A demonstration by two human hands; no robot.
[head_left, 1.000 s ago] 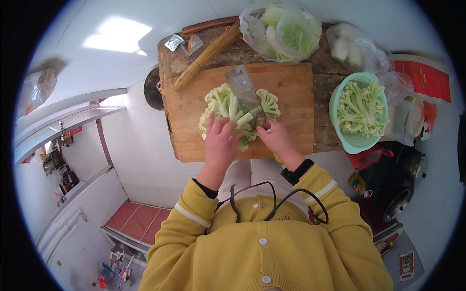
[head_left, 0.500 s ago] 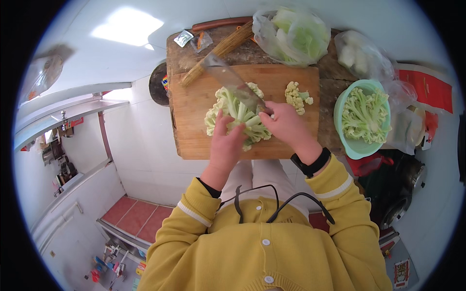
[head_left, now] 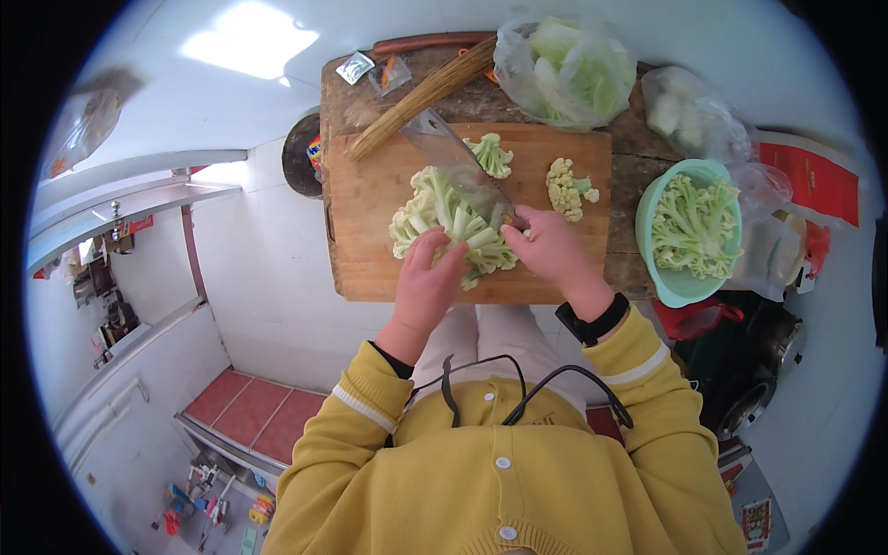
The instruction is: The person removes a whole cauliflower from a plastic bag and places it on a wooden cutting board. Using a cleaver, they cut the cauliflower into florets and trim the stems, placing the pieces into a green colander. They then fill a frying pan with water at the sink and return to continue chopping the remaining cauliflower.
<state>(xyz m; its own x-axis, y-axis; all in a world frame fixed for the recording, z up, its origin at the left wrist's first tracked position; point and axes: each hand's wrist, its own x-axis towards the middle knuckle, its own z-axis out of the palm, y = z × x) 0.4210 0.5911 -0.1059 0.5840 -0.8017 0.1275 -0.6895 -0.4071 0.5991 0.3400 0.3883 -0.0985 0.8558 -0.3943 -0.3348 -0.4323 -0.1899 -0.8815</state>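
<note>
My right hand (head_left: 553, 245) grips a cleaver (head_left: 453, 159) by its handle, the broad blade slanting away to the far left. Beneath and left of the blade lies a cut cauliflower (head_left: 430, 205), stems facing up, on a wooden cutting board (head_left: 365, 268). The curled fingers of my left hand (head_left: 427, 279) hold the near left side of that cauliflower. A separate floret (head_left: 492, 155) rests just beyond the blade. Another small group of florets (head_left: 566, 190) sits at the board's right. Part of the cauliflower's right side is hidden by the blade and my right hand.
To the right stands a mint-green bowl (head_left: 683, 294) filled with cauliflower pieces. Behind the board are a bundled straw brush (head_left: 421, 97), a clear bag of leafy greens (head_left: 578, 74) and small packets (head_left: 355, 67). Another bag (head_left: 680, 111) with white contents lies at the far right.
One floret has come apart from the cauliflower and now lies beyond the blade. The cleaver has shifted slightly right and nearer. My left fingers have drawn closer together on the cauliflower.
</note>
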